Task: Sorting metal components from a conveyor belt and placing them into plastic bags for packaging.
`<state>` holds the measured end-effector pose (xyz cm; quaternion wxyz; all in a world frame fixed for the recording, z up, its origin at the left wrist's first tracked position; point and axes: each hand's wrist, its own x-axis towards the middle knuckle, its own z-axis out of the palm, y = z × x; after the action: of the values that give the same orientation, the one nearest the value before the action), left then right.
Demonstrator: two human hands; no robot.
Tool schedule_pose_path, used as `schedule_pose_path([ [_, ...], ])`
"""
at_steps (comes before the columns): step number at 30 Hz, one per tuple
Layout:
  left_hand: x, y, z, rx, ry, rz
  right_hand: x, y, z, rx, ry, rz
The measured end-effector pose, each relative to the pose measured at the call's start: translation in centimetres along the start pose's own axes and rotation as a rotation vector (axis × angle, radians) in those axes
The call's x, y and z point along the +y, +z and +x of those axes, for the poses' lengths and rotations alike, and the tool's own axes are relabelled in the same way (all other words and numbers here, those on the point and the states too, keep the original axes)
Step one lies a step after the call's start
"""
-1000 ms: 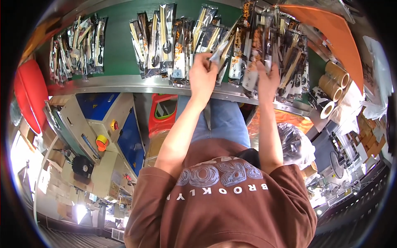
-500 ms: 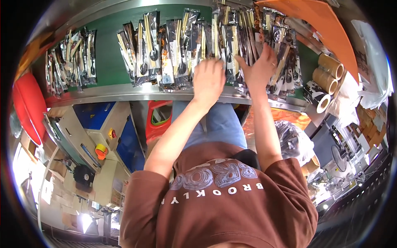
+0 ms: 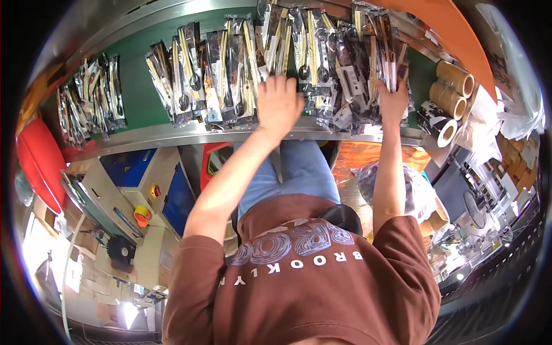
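Note:
Clear plastic cutlery packets [image 3: 218, 75], holding pale chopsticks and black spoons, lie in overlapping rows on the green conveyor belt [image 3: 141, 95]. My left hand [image 3: 279, 106] rests on the near ends of the packets in the middle, its fingers slightly apart and pointing away from me. At the right end of the heap, my right hand [image 3: 393, 103] grips several upright packets [image 3: 386, 54], thumb on their left side; part of its grip is hidden behind the packets. Between my hands, more packets [image 3: 345, 86] lie at differing angles.
A separate pile of packets [image 3: 92, 95] lies at the belt's left. A metal rail [image 3: 190, 132] runs along the near edge. Cardboard-core rolls [image 3: 451, 106] stand at the right, under an orange panel [image 3: 460, 34]. A red rounded object [image 3: 40, 164] is at far left.
My right hand has moved right and closed on packets, which now stand more upright. My left hand has shifted slightly left. Packets between the hands lie more spread and tilted.

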<state>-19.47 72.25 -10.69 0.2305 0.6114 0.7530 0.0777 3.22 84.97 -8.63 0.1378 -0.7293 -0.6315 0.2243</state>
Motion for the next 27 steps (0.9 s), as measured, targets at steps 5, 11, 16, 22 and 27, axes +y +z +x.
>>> schedule_pose_path([
  [5,5.1,3.7,2.2,0.032,-0.328,-0.236,-2.2,-0.5,-2.0,0.007,0.114,0.189],
  [11,3.1,-4.3,0.8,-0.078,-0.52,-0.778,-4.9,-1.4,-4.1,-0.07,0.223,0.346],
  [16,-0.7,-9.3,-4.0,0.175,-0.573,-0.61,-8.9,2.4,-6.8,-0.396,0.099,0.316],
  [22,-2.9,-6.9,-3.6,0.134,-0.422,0.027,-6.6,4.7,-5.6,-0.124,-0.369,-0.096],
  [27,2.6,-3.0,0.4,0.104,-0.07,0.022,-3.2,4.9,-4.3,-0.001,-0.271,-0.535],
])
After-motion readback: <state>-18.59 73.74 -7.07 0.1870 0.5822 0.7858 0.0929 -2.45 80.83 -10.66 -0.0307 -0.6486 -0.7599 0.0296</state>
